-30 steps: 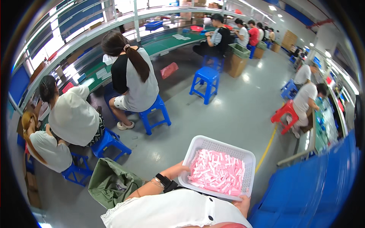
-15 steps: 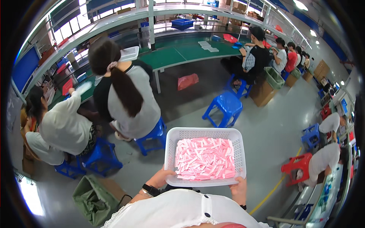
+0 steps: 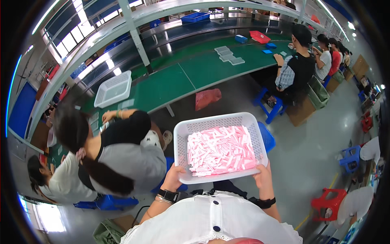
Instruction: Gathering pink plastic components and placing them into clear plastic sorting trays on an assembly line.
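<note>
A white perforated plastic basket [image 3: 181,134] is held out in front of me. Many small pink and white strips [image 3: 219,150] lie heaped loosely in it. My left hand [image 3: 174,177] grips its near left corner, and my right hand [image 3: 263,175] grips the near right corner. Both hands are closed on the rim; the fingers under the basket are hidden. The basket hangs in the air, short of the green-topped workbench [image 3: 162,91].
Seated co-workers are close on my left [image 3: 126,166] and farther right [image 3: 300,65]. An empty white basket [image 3: 113,90] and clear trays [image 3: 229,55] rest on the bench. A blue stool [image 3: 266,137] stands partly behind my basket; a red bag [image 3: 207,99] hangs below the bench edge.
I have moved closer to the bench, and the view has turned left. Both hands still hold the basket, now higher in view. The near co-worker appears farther left, with an arm on the bench.
</note>
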Available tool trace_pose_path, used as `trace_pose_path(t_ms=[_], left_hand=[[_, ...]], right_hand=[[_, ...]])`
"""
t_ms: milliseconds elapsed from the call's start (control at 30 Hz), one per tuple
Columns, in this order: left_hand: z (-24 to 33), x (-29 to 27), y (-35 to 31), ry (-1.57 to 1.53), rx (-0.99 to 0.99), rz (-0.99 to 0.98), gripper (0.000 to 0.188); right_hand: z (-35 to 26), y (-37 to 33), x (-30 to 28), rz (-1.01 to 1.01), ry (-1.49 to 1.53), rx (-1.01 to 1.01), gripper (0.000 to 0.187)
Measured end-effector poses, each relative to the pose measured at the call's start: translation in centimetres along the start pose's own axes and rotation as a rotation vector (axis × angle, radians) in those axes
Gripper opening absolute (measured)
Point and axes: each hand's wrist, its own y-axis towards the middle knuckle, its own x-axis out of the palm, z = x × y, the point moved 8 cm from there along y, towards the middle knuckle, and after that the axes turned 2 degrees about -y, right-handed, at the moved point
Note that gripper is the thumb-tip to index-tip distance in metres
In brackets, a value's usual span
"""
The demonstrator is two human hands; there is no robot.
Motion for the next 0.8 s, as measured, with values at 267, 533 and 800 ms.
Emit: trace_pose_path(t_ms=[267, 533, 800], left_hand=[[13.5, -1.4, 17.4, -0.115, 0.168, 0.209, 0.07], [26.2, -4.9, 37.4, -0.055, 0.307, 0.309, 0.04], [34.7, -6.5, 51.4, 0.109, 0.404, 0.455, 0.024]], right_hand=[[-5.4, 21.4, 13.8, -0.213, -0.277, 0.054, 0.054], [-2.9, 35.2, 14.1, -0.052, -0.345, 0.178, 0.031], [-0.7, 39.2, 7.6, 0.278, -0.703, 0.353, 0.028]])
